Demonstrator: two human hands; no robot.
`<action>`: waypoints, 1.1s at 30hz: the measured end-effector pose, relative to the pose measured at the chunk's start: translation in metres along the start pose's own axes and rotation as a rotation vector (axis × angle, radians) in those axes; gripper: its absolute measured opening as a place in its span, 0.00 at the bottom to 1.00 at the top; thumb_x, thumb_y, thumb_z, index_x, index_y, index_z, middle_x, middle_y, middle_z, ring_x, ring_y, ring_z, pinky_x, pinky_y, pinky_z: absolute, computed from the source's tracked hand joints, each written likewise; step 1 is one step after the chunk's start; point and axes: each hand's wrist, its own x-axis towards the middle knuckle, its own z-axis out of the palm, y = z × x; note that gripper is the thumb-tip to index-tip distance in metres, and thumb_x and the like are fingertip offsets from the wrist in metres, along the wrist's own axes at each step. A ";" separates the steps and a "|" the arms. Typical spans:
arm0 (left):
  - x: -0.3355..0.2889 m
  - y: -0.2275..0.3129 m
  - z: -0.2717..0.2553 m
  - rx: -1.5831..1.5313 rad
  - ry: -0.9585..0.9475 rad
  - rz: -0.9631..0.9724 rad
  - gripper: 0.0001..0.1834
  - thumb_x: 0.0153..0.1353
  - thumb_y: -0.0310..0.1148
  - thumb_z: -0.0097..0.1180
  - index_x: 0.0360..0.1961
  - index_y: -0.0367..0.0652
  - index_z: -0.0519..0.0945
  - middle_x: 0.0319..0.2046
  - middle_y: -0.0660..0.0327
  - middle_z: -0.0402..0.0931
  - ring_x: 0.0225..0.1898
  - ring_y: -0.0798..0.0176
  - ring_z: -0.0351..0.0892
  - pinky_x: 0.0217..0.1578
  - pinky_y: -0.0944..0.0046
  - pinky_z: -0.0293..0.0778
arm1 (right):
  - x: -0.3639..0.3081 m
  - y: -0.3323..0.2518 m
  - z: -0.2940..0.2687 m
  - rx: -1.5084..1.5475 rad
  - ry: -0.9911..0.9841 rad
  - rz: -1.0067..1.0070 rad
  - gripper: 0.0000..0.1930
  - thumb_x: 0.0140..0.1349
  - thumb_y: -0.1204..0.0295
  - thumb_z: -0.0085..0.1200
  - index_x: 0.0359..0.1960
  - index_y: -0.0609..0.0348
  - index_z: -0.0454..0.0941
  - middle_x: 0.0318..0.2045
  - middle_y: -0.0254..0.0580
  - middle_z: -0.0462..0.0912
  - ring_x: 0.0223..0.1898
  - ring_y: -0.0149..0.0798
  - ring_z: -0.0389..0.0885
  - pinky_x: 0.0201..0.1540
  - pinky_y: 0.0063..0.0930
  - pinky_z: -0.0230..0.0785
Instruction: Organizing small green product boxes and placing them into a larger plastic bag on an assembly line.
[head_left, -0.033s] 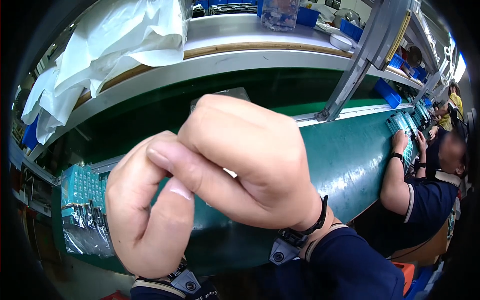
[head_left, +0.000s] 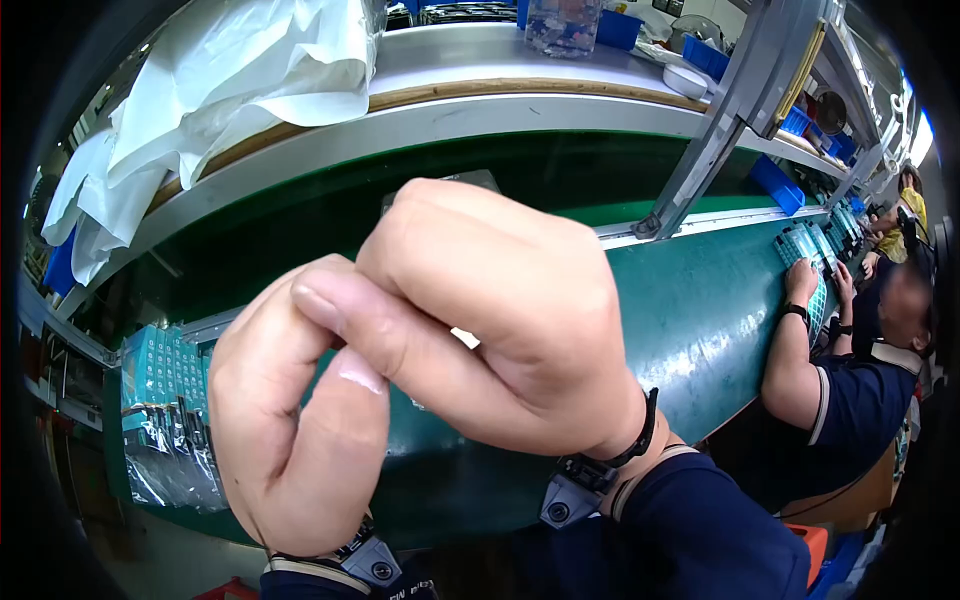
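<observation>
My left hand point(head_left: 300, 420) and my right hand point(head_left: 500, 320) are raised close in front of me, meeting above the green bench point(head_left: 660, 310). Both are closed, with fingers curled and thumbs bent inward. The right thumb lies across the left fingers, just above the left thumb's tip. A small white patch point(head_left: 466, 338) shows in the gap behind the right thumb; whether it belongs to something held I cannot tell. Whatever the fingertips pinch is hidden. Each wrist carries a strapped grey device. A dark flat piece point(head_left: 470, 184) shows partly behind the right hand.
Bagged teal parts point(head_left: 165, 420) lie at the bench's left end. A shelf point(head_left: 450, 65) with white sheeting point(head_left: 250, 80) and a clear container point(head_left: 562, 25) runs along the back, beside a metal post point(head_left: 705, 150). A co-worker point(head_left: 850, 370) handles teal pieces at right.
Both hands keep the same closed pose, only slightly shifted. The white patch behind the right thumb shows a little more.
</observation>
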 end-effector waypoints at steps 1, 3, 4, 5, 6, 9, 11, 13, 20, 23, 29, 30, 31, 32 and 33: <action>-0.001 0.002 0.002 -0.004 0.041 -0.030 0.11 0.54 0.29 0.48 0.34 0.31 0.75 0.29 0.55 0.73 0.30 0.62 0.72 0.34 0.66 0.68 | 0.000 0.000 0.002 0.019 0.016 0.002 0.12 0.55 0.75 0.58 0.20 0.58 0.67 0.17 0.41 0.67 0.20 0.46 0.71 0.22 0.36 0.65; -0.004 0.008 0.003 0.000 0.086 -0.068 0.10 0.54 0.28 0.48 0.33 0.31 0.75 0.29 0.55 0.73 0.29 0.62 0.72 0.34 0.66 0.68 | 0.001 -0.003 0.002 0.020 0.002 0.008 0.12 0.55 0.75 0.58 0.20 0.58 0.67 0.17 0.41 0.67 0.20 0.46 0.71 0.22 0.36 0.65; -0.005 0.011 0.002 0.043 0.040 -0.134 0.15 0.55 0.32 0.47 0.38 0.30 0.75 0.34 0.57 0.75 0.36 0.65 0.71 0.41 0.68 0.65 | 0.001 -0.003 0.000 0.005 -0.011 0.008 0.11 0.55 0.76 0.58 0.20 0.58 0.67 0.17 0.41 0.67 0.20 0.46 0.71 0.22 0.36 0.65; -0.006 0.012 0.002 0.087 -0.006 -0.199 0.20 0.56 0.37 0.45 0.42 0.29 0.74 0.39 0.59 0.76 0.42 0.68 0.71 0.49 0.69 0.63 | 0.001 -0.002 -0.002 0.014 -0.018 0.003 0.12 0.54 0.76 0.58 0.20 0.58 0.66 0.17 0.42 0.67 0.20 0.46 0.71 0.22 0.36 0.65; -0.007 0.012 0.004 0.089 -0.003 -0.207 0.20 0.56 0.37 0.45 0.42 0.29 0.74 0.39 0.59 0.76 0.42 0.68 0.71 0.49 0.69 0.63 | 0.001 -0.002 -0.003 0.021 -0.020 0.008 0.12 0.54 0.76 0.58 0.20 0.58 0.66 0.17 0.42 0.67 0.20 0.46 0.71 0.22 0.36 0.65; -0.012 0.022 0.003 0.078 0.056 -0.191 0.20 0.53 0.36 0.45 0.41 0.30 0.76 0.38 0.59 0.76 0.42 0.68 0.71 0.49 0.69 0.62 | 0.005 -0.011 -0.002 0.044 -0.058 -0.018 0.11 0.53 0.77 0.59 0.21 0.59 0.67 0.18 0.43 0.68 0.21 0.47 0.71 0.22 0.35 0.65; -0.008 0.012 0.008 0.038 0.048 -0.191 0.21 0.53 0.36 0.45 0.42 0.30 0.75 0.39 0.59 0.76 0.42 0.68 0.71 0.49 0.69 0.62 | 0.001 -0.004 -0.003 0.031 -0.056 -0.007 0.11 0.53 0.78 0.59 0.21 0.60 0.67 0.18 0.43 0.68 0.20 0.47 0.71 0.22 0.35 0.65; -0.007 0.008 0.010 0.005 0.048 -0.190 0.21 0.54 0.36 0.44 0.42 0.30 0.75 0.39 0.59 0.76 0.42 0.68 0.71 0.49 0.69 0.62 | -0.001 0.000 -0.003 0.026 -0.055 -0.002 0.11 0.53 0.78 0.59 0.21 0.60 0.67 0.18 0.43 0.68 0.20 0.47 0.71 0.22 0.35 0.65; -0.006 0.010 0.012 -0.018 0.053 -0.146 0.23 0.55 0.35 0.43 0.46 0.27 0.74 0.40 0.58 0.76 0.42 0.69 0.71 0.48 0.70 0.64 | 0.003 -0.004 -0.006 0.019 -0.057 -0.021 0.11 0.53 0.79 0.60 0.21 0.60 0.67 0.17 0.42 0.68 0.20 0.46 0.70 0.20 0.35 0.63; -0.003 0.007 0.008 -0.024 0.046 -0.158 0.23 0.55 0.35 0.44 0.46 0.27 0.74 0.40 0.58 0.77 0.42 0.69 0.72 0.47 0.70 0.65 | 0.003 -0.001 -0.004 -0.004 -0.030 0.002 0.12 0.52 0.79 0.61 0.20 0.60 0.68 0.16 0.41 0.67 0.19 0.45 0.69 0.19 0.34 0.62; -0.001 0.011 -0.004 0.127 0.042 -0.085 0.20 0.60 0.33 0.43 0.48 0.29 0.75 0.40 0.55 0.77 0.43 0.65 0.75 0.47 0.66 0.70 | 0.002 -0.016 -0.016 0.006 0.334 0.201 0.13 0.68 0.73 0.50 0.23 0.61 0.74 0.17 0.34 0.73 0.17 0.28 0.67 0.23 0.21 0.60; -0.001 0.011 -0.004 0.128 0.045 -0.074 0.20 0.60 0.33 0.43 0.48 0.29 0.75 0.40 0.55 0.77 0.43 0.65 0.75 0.47 0.66 0.70 | -0.001 -0.015 -0.019 0.053 0.470 0.198 0.15 0.71 0.70 0.45 0.24 0.59 0.73 0.16 0.33 0.71 0.17 0.28 0.67 0.24 0.22 0.62; -0.003 0.014 -0.004 0.120 0.126 -0.030 0.21 0.60 0.33 0.43 0.48 0.29 0.75 0.40 0.54 0.77 0.43 0.65 0.76 0.47 0.66 0.70 | -0.004 -0.016 -0.025 0.111 0.557 0.148 0.17 0.73 0.65 0.41 0.25 0.58 0.73 0.16 0.33 0.71 0.19 0.29 0.69 0.26 0.24 0.63; -0.004 0.017 -0.002 0.110 0.203 0.014 0.22 0.60 0.34 0.42 0.49 0.28 0.75 0.41 0.54 0.77 0.44 0.65 0.76 0.47 0.65 0.70 | -0.005 -0.019 -0.031 0.168 0.644 0.098 0.20 0.75 0.61 0.36 0.27 0.57 0.74 0.17 0.33 0.70 0.22 0.31 0.71 0.28 0.27 0.64; -0.003 0.018 0.001 0.069 0.262 0.069 0.22 0.60 0.36 0.42 0.48 0.28 0.74 0.40 0.53 0.76 0.42 0.63 0.75 0.46 0.64 0.69 | -0.008 -0.022 -0.035 0.157 0.622 -0.010 0.21 0.75 0.58 0.34 0.30 0.56 0.74 0.18 0.33 0.71 0.24 0.32 0.72 0.31 0.28 0.64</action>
